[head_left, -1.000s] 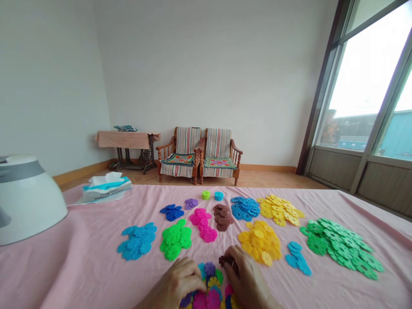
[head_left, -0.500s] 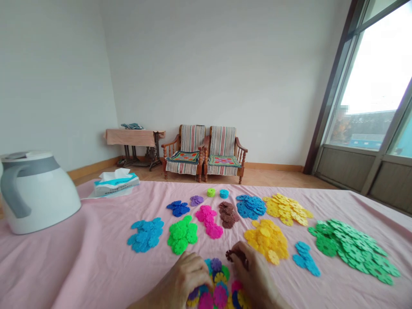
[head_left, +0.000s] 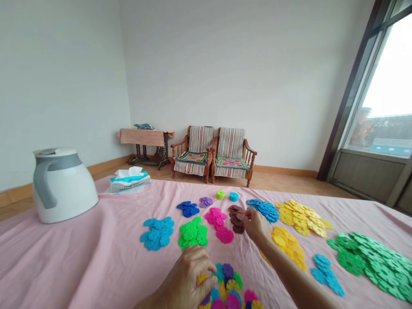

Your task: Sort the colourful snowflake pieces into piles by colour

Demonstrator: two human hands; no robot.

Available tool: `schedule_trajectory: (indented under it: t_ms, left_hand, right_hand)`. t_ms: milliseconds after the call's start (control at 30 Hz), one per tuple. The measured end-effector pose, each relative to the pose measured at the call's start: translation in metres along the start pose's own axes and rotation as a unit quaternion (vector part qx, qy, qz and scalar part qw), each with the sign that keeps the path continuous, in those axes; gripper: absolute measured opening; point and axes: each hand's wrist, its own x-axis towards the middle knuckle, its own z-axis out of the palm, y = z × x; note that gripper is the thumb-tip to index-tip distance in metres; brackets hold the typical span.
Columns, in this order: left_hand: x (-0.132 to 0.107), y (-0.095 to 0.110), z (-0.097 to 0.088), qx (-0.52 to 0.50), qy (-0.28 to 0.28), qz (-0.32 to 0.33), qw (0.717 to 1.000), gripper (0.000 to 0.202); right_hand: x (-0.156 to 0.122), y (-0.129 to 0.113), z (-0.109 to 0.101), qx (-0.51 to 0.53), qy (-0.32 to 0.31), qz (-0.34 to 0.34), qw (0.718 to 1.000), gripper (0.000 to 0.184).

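My right hand [head_left: 256,225] reaches out to the edge of a pile of brown plastic flower-shaped discs [head_left: 236,219], its fingertips pinched together over the pile. A brown disc seems to be held there, though the fingers partly hide it. My left hand [head_left: 189,274] rests curled at the edge of a mixed heap of multicoloured discs [head_left: 227,287] near the bottom of the view. Its fingers cover whatever lies under them.
Single-colour piles of discs lie across a pink bedsheet [head_left: 80,253], including magenta [head_left: 219,224], bright green [head_left: 193,234], and yellow [head_left: 288,246]. A white kettle [head_left: 62,186] and a tissue box [head_left: 130,181] stand at the far left. Two wooden armchairs [head_left: 214,153] stand beyond the bed.
My right hand has moved forward from beside the mixed heap to the brown pile. The left hand stays near the heap. The whole view has swung, shifting the scene to the right.
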Motion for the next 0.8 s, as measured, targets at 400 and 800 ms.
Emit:
schedule_trajectory:
  t_ms: [400, 800]
  left_hand:
    - [0.001, 0.008, 0.002, -0.004, -0.038, 0.037, 0.999, 0.032]
    - [0.003, 0.006, 0.005, 0.012, -0.024, 0.074, 0.997, 0.027]
  right_hand:
    - [-0.126, 0.018, -0.01, -0.004, -0.115, -0.167, 0.979, 0.018]
    - [-0.126, 0.003, -0.023, 0.107, -0.175, -0.17, 0.964, 0.021]
